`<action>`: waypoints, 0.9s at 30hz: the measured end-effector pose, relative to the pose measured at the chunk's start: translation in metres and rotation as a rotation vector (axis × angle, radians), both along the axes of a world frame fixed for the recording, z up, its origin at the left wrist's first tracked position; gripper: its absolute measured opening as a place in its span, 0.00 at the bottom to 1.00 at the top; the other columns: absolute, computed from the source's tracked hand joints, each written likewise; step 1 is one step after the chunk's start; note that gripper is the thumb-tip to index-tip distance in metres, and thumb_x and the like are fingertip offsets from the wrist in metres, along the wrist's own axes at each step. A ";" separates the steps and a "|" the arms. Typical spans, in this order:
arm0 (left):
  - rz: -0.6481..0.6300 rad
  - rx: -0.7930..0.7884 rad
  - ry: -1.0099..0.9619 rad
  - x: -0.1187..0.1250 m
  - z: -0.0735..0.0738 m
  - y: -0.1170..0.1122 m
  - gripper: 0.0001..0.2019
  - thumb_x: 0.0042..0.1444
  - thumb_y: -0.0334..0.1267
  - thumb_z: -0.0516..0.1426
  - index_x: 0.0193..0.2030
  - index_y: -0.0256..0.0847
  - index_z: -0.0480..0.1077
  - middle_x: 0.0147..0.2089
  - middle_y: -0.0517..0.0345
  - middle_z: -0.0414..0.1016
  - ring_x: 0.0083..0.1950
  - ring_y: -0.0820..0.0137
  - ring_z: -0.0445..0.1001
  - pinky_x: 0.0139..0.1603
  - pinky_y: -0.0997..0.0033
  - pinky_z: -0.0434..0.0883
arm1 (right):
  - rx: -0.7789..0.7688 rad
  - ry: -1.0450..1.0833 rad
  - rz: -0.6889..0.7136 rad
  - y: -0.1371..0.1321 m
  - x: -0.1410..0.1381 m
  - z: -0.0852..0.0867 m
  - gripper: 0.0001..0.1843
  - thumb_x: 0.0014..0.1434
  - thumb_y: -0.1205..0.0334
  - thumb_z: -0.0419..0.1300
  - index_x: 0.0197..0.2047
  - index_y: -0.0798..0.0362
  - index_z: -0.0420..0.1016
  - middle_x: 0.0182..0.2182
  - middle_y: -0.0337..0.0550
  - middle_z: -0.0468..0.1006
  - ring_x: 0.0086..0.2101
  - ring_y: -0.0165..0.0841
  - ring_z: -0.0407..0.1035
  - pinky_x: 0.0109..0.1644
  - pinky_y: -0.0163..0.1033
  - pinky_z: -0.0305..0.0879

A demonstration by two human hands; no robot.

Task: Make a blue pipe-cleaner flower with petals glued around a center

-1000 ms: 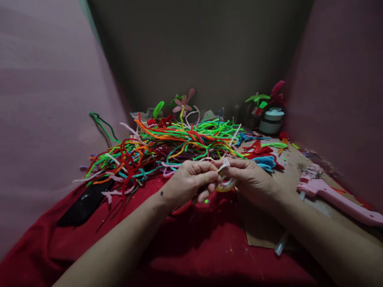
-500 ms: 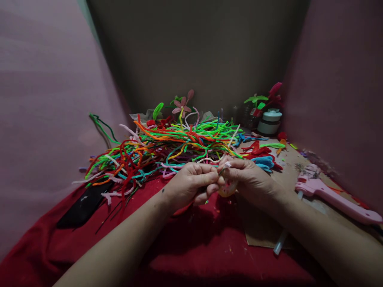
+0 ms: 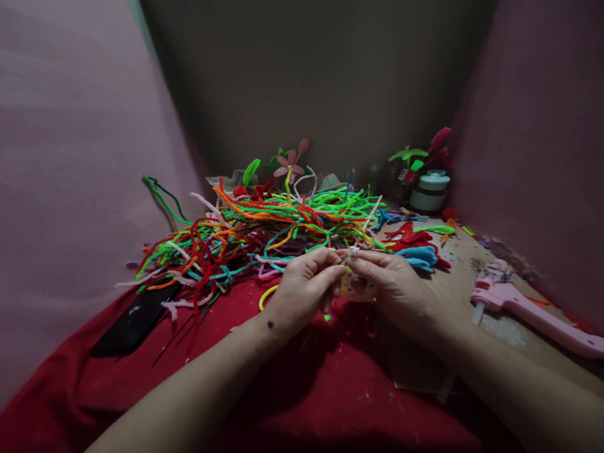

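1. Pink walls close in both sides of the workspace, with a dark panel at the back. A red cloth covers the near surface. A brown cardboard sheet lies at its right, seemingly as a guard under messy work.
2. A loose heap of multicoloured fuzzy pipe cleaners sprawls just behind the hands, near enough to pick from.
3. A long pink plastic glue gun lies on the cardboard, well apart from the hands. A flat black object lies at the left, near the heap's edge.
4. The left hand and right hand meet at the centre above the cloth. Both are closed, thumb and forefinger pinching from opposite sides.
5. A white round lidded jar and a pink pipe-cleaner flower stand at the back, out of the way. Red and blue bent pieces lie just beyond the right hand.
6. Between the fingertips sits a small pale pink-and-yellow pipe-cleaner loop, held clear of the cloth. The two-sided pinch likely steadies so limp a piece.
7. A short yellow curved scrap lies on the cloth beside the left hand.
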State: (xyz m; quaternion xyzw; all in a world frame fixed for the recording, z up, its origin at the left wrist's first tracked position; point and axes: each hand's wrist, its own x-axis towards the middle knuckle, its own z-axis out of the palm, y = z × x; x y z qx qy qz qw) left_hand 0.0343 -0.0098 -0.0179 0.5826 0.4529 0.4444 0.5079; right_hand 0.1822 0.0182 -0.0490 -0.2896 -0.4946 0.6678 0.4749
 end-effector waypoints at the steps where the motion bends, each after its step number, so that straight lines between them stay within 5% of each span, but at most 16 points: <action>1: -0.014 -0.028 -0.013 -0.001 0.001 0.001 0.06 0.53 0.36 0.54 0.28 0.38 0.63 0.18 0.69 0.64 0.12 0.84 0.57 0.13 0.85 0.54 | 0.002 -0.016 0.031 0.000 0.001 0.001 0.13 0.50 0.57 0.64 0.40 0.51 0.79 0.29 0.40 0.77 0.26 0.28 0.67 0.33 0.37 0.64; 4: -0.046 -0.064 -0.060 -0.005 0.002 0.003 0.06 0.54 0.37 0.55 0.30 0.37 0.63 0.19 0.67 0.66 0.12 0.84 0.59 0.12 0.86 0.54 | 0.025 -0.052 0.096 0.000 0.006 0.004 0.14 0.53 0.57 0.62 0.43 0.51 0.78 0.28 0.40 0.77 0.25 0.29 0.68 0.33 0.37 0.64; 8: -0.055 -0.095 -0.153 -0.008 0.004 0.004 0.07 0.54 0.38 0.55 0.30 0.37 0.64 0.19 0.66 0.67 0.13 0.84 0.61 0.13 0.86 0.55 | 0.136 -0.114 0.167 -0.004 0.007 0.012 0.13 0.56 0.55 0.57 0.33 0.53 0.80 0.29 0.43 0.78 0.28 0.30 0.69 0.35 0.36 0.65; 19: -0.200 -0.179 -0.333 -0.009 -0.004 0.007 0.09 0.53 0.40 0.57 0.30 0.37 0.65 0.19 0.65 0.68 0.13 0.82 0.62 0.10 0.85 0.55 | -0.056 0.012 0.037 -0.004 0.003 0.009 0.09 0.46 0.65 0.65 0.34 0.52 0.78 0.29 0.40 0.77 0.28 0.30 0.70 0.36 0.38 0.65; 27: -0.257 -0.278 -0.351 -0.011 0.001 0.006 0.09 0.54 0.39 0.56 0.30 0.36 0.64 0.19 0.65 0.69 0.10 0.81 0.61 0.06 0.86 0.55 | 0.041 -0.018 -0.068 -0.004 0.005 0.010 0.04 0.48 0.62 0.65 0.28 0.53 0.78 0.23 0.37 0.73 0.26 0.26 0.64 0.31 0.33 0.59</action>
